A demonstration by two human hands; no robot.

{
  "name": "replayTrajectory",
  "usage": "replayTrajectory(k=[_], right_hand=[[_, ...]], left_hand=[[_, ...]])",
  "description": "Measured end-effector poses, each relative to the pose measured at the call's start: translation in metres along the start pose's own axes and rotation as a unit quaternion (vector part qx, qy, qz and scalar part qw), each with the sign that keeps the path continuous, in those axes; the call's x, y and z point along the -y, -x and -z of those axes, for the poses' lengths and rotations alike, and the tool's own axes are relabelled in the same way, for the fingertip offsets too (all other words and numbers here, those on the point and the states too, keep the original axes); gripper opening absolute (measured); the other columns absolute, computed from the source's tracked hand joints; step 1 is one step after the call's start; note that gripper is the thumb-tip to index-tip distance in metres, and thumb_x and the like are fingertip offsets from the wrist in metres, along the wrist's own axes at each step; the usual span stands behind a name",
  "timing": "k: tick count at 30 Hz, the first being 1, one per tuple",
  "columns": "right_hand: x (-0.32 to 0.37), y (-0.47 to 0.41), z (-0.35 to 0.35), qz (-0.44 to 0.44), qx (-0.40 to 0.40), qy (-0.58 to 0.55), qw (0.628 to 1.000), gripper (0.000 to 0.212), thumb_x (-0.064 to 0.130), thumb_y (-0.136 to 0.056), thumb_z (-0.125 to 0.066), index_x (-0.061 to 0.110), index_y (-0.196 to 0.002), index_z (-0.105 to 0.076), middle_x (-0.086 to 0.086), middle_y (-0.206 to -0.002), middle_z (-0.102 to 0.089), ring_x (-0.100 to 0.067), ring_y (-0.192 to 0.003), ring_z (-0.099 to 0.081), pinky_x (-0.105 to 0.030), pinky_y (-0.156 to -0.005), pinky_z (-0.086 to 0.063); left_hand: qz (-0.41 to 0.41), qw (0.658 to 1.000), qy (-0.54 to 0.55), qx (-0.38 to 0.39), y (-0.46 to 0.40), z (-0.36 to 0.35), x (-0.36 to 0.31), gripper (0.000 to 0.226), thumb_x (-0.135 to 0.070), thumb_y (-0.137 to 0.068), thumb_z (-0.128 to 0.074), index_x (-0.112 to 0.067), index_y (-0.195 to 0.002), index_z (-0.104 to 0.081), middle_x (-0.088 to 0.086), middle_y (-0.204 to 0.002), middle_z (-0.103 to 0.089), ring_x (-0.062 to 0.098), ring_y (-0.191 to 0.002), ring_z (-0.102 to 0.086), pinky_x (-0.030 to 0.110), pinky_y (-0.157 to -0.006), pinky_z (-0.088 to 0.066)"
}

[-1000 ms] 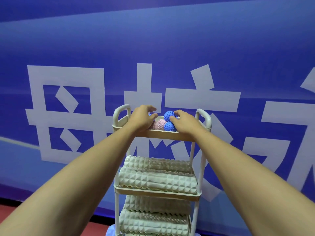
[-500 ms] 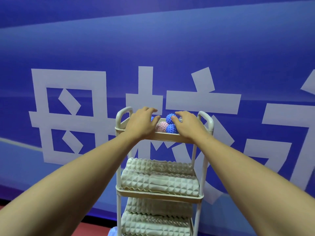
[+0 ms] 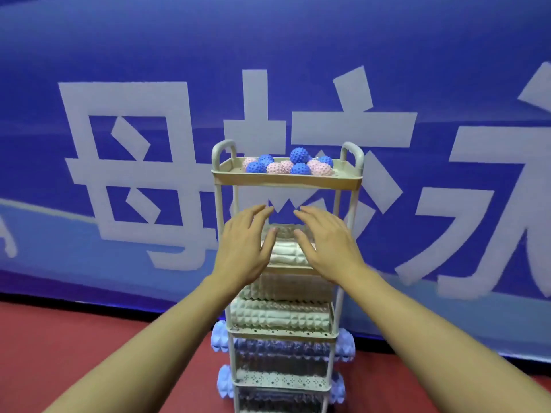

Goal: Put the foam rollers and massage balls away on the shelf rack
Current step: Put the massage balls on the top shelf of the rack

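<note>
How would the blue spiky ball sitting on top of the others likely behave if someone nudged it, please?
The top blue ball is round and perched above the tray rim, so it would probably roll off. Its nubs may slow it slightly. It looks light.

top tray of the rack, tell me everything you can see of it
The beige, plastic-looking top tray is the highest tier of the tall white shelf rack, level, shallow-walled, with a looped handle at each end. It holds a heap of spiky blue massage balls and spiky pink massage balls, one blue ball topmost. Both open hands hover below it, touching nothing.
</note>
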State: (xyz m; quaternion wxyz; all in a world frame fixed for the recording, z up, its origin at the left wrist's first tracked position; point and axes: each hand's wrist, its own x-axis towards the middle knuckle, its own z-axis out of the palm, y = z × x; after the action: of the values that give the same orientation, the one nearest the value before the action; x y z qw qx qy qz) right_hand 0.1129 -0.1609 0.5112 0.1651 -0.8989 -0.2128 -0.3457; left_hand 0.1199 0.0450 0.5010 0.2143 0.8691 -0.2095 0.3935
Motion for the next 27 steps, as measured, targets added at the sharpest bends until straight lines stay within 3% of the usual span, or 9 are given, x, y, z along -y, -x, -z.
replayTrajectory(k=[6,10,12,14,18,22,27], right_hand=[[-0.008,0.131,-0.06,-0.08,0.15,0.027,0.985,0.055,0.047,-0.105,-0.038,0.02,-0.154,-0.041,0.001,-0.159,-0.04,-0.019,-0.148,-0.034,-0.038,-0.121,-0.025],[-0.021,0.219,-0.109,-0.14,0.229,0.028,0.963,0.06,0.053,-0.101,-0.034,0.02,-0.15,-0.046,0.001,-0.154,-0.047,-0.021,-0.142,-0.042,-0.039,-0.117,-0.033],[-0.027,0.265,-0.132,-0.165,0.265,0.022,0.95,0.057,0.048,-0.101,-0.044,0.019,-0.149,-0.048,0.0,-0.153,-0.048,-0.022,-0.141,-0.044,-0.039,-0.115,-0.035],[-0.033,0.308,-0.152,-0.196,0.311,0.012,0.93,0.056,0.046,-0.101,-0.049,0.021,-0.15,-0.046,0.003,-0.155,-0.045,-0.021,-0.143,-0.042,-0.038,-0.116,-0.032],[-0.048,0.38,-0.195,-0.262,0.411,0.001,0.873,0.06,0.051,-0.102,-0.041,0.029,-0.157,-0.029,0.01,-0.162,-0.03,-0.016,-0.147,-0.031,-0.035,-0.117,-0.026],[-0.073,0.44,-0.248,-0.307,0.477,-0.008,0.824,0.064,0.055,-0.101,-0.043,0.029,-0.158,-0.027,0.011,-0.162,-0.031,-0.019,-0.143,-0.037,-0.037,-0.114,-0.031],[-0.105,0.494,-0.326,-0.344,0.519,-0.033,0.782,0.065,0.053,-0.097,-0.053,0.028,-0.154,-0.033,0.008,-0.157,-0.039,-0.022,-0.139,-0.043,-0.038,-0.111,-0.035]], left_hand=[[0.052,0.989,-0.014,0.14,0.145,-0.054,-0.002,0.052,-0.047,-0.103,-0.041,-0.017,-0.144,-0.051,0.005,-0.147,-0.05,0.026,-0.132,-0.048,0.044,-0.106,-0.042],[0.094,0.961,-0.015,0.259,0.226,-0.09,-0.003,0.065,-0.055,-0.1,-0.029,-0.014,-0.146,-0.049,0.01,-0.148,-0.048,0.031,-0.132,-0.048,0.047,-0.108,-0.041],[0.103,0.948,-0.017,0.302,0.258,-0.11,-0.003,0.067,-0.055,-0.1,-0.027,-0.014,-0.148,-0.047,0.01,-0.149,-0.047,0.03,-0.135,-0.046,0.045,-0.111,-0.038],[0.119,0.934,-0.006,0.337,0.288,-0.132,-0.003,0.066,-0.055,-0.099,-0.028,-0.015,-0.147,-0.047,0.009,-0.15,-0.047,0.03,-0.136,-0.046,0.045,-0.111,-0.038],[0.139,0.904,0.006,0.404,0.34,-0.189,0.002,0.067,-0.057,-0.098,-0.028,-0.016,-0.149,-0.043,0.007,-0.151,-0.045,0.029,-0.135,-0.046,0.046,-0.107,-0.043],[0.17,0.861,0.014,0.48,0.401,-0.254,0.009,0.069,-0.059,-0.096,-0.024,-0.019,-0.151,-0.039,0.004,-0.149,-0.043,0.029,-0.131,-0.047,0.046,-0.101,-0.046],[0.246,0.798,0.065,0.546,0.471,-0.326,0.02,0.056,-0.041,-0.101,-0.05,-0.015,-0.149,-0.04,0.004,-0.148,-0.043,0.03,-0.129,-0.048,0.042,-0.106,-0.043]])
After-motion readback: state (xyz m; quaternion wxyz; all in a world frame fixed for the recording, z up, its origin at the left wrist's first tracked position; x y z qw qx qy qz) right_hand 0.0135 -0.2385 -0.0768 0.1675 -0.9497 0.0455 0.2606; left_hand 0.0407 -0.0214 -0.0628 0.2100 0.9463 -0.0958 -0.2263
